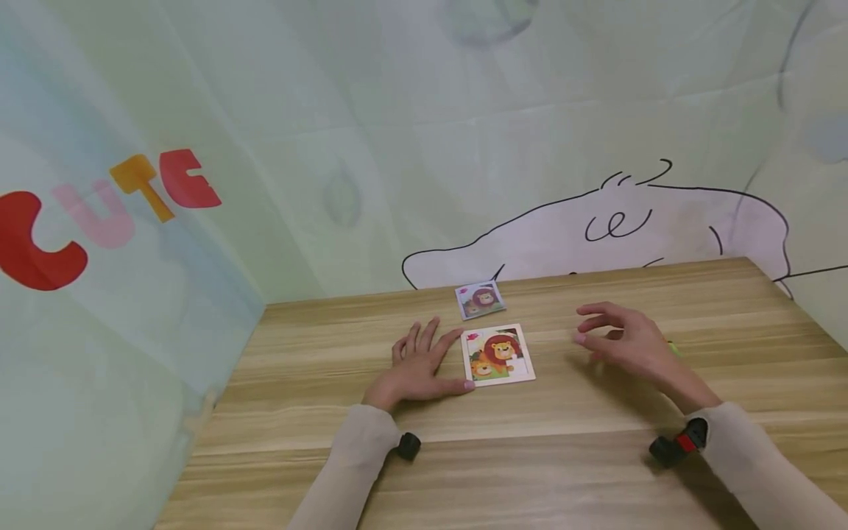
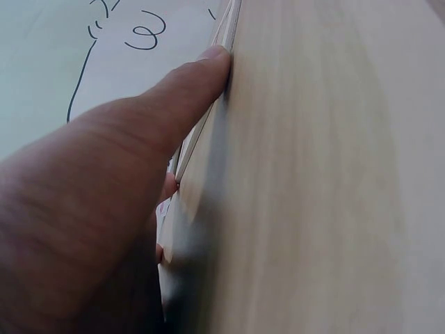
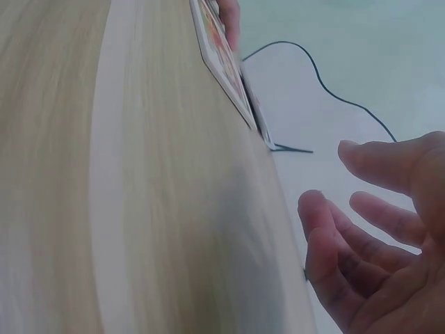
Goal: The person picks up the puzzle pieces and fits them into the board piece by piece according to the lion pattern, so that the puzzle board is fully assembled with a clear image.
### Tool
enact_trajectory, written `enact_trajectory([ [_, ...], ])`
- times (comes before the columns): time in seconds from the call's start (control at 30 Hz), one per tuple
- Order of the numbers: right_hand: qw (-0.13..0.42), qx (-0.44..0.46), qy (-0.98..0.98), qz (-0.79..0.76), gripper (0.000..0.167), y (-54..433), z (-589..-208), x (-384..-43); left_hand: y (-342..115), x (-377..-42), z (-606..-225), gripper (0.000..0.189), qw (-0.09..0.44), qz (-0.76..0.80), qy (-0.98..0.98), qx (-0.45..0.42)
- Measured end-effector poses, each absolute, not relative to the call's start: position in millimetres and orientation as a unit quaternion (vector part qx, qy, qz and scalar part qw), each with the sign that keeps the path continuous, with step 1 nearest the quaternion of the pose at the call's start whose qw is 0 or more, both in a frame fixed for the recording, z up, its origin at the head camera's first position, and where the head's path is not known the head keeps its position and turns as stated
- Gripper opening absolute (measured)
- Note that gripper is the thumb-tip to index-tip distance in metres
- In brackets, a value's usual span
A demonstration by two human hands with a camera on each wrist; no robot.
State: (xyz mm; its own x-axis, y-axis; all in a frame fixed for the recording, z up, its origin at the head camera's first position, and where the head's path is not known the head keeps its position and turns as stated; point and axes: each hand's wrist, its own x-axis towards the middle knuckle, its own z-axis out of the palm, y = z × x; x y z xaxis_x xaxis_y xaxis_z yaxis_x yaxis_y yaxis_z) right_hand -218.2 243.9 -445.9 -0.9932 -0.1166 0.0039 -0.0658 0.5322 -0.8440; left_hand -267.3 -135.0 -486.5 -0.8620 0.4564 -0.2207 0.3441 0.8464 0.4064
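Note:
A square lion jigsaw puzzle (image 1: 493, 361) lies flat on the wooden table, with a bare white patch in its lower right part. My left hand (image 1: 419, 372) rests at its left side, fingers spread. The left thumb (image 2: 208, 62) touches the board's near edge, and the index fingertip is at its upper left corner. To the right, my right hand (image 1: 626, 344) hovers over the table, apart from the board. Its fingers (image 3: 320, 216) are loosely bent, with nothing visible between them and the thumb.
Behind the puzzle lies a smaller lion picture card (image 1: 480, 300). A bit of something green (image 1: 673, 348) shows past the right hand, mostly hidden by it. The wooden table (image 1: 318, 390) meets a printed cloth backdrop (image 1: 298, 147) at the back and left.

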Motion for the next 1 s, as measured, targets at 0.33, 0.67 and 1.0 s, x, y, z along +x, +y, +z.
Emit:
enact_trajectory([
  [0.33,-0.001,-0.048,0.893,-0.447,0.055,270.2,-441.8,-214.7,-133.7,-265.7,-483.3,0.102,0.158,0.189,0.946,0.212],
  [0.67,-0.042,-0.048,0.925,-0.375,0.05,303.7,-445.0,-212.9,-135.3,-265.2,-484.4,0.102,0.159,0.189,0.946,0.211],
  [1.0,-0.054,-0.035,0.95,-0.304,0.043,335.8,-454.5,-210.9,-136.1,-267.2,-487.2,0.104,0.157,0.192,0.944,0.217],
])
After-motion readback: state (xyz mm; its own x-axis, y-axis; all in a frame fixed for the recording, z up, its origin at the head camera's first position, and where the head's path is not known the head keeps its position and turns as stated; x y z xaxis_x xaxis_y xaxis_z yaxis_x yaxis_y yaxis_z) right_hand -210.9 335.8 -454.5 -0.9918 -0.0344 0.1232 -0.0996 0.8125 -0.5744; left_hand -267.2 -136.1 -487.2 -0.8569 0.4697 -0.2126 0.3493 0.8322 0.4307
